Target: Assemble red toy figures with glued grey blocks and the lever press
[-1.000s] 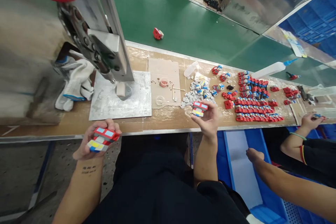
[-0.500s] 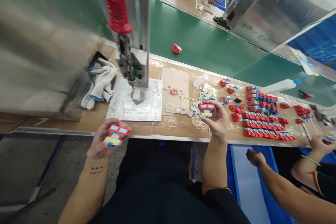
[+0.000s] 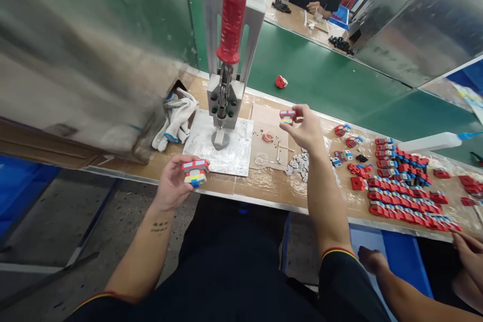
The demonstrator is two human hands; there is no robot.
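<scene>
My left hand [image 3: 172, 181] grips a red, grey and yellow toy vehicle part [image 3: 195, 172] with pale blue windows, above the table's front edge. Raised over the cardboard sheet [image 3: 256, 118], my right hand [image 3: 306, 128] holds a similar toy vehicle part [image 3: 287, 116] between thumb and fingers. Between the hands stands a hand press with a red handle [image 3: 231, 15] on a metal base plate [image 3: 237, 153]. A small pale block [image 3: 219, 138] sits under its ram. Small grey-white pieces [image 3: 299, 165] lie in a pile below my right forearm.
Rows of red and blue toy parts [image 3: 411, 204] cover the table at right, beside a white bottle with a blue tip [image 3: 430, 142]. White gloves [image 3: 177, 118] lie left of the press. One red part [image 3: 280, 81] rests on the green belt [image 3: 320, 75]. A co-worker's hand [image 3: 372, 259] is at lower right.
The view has shifted left, so the table and press appear further right. My right hand has moved up and away from me with its part. My left hand still holds its part, nearer the press plate.
</scene>
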